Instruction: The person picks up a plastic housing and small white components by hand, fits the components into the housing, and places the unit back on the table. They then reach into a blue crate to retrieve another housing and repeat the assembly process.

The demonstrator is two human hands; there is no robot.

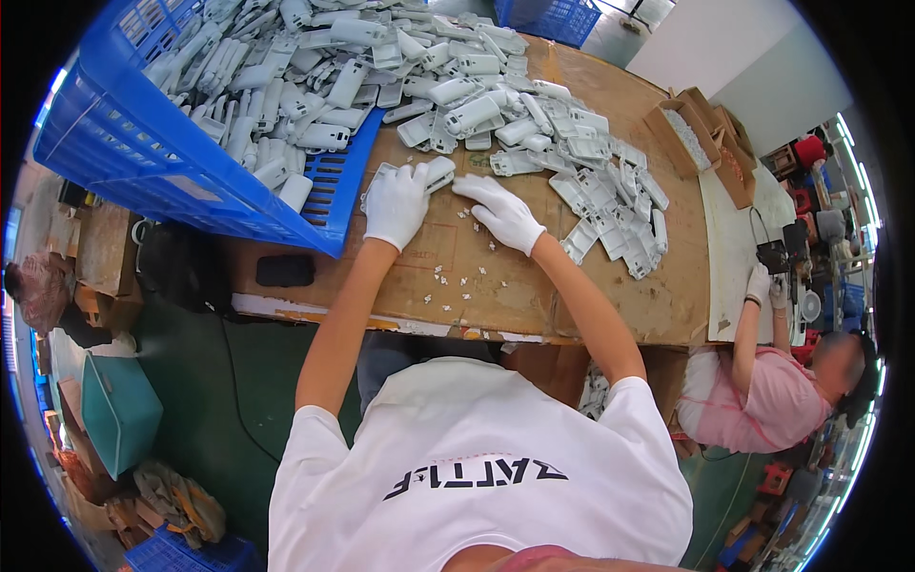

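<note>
My left hand (pixel 396 207), in a white glove, is closed around a white plastic housing (pixel 439 173) just above the cardboard-covered table. Part of another pale piece shows beside its fingers. My right hand (pixel 507 215), also gloved, reaches in from the right with its fingers stretched toward that housing; nothing shows in its grasp. Several tiny white parts (pixel 464 282) lie scattered on the cardboard between my forearms. Beyond my hands spreads a large heap of white plastic housings (pixel 474 114), some showing their hollow inner side.
A tipped blue plastic crate (pixel 181 143) full of housings stands at the left. A dark flat object (pixel 285 271) lies by the table's front edge. Cardboard boxes (pixel 682 133) of small parts sit at the far right. A co-worker in pink (pixel 762 400) works at the right.
</note>
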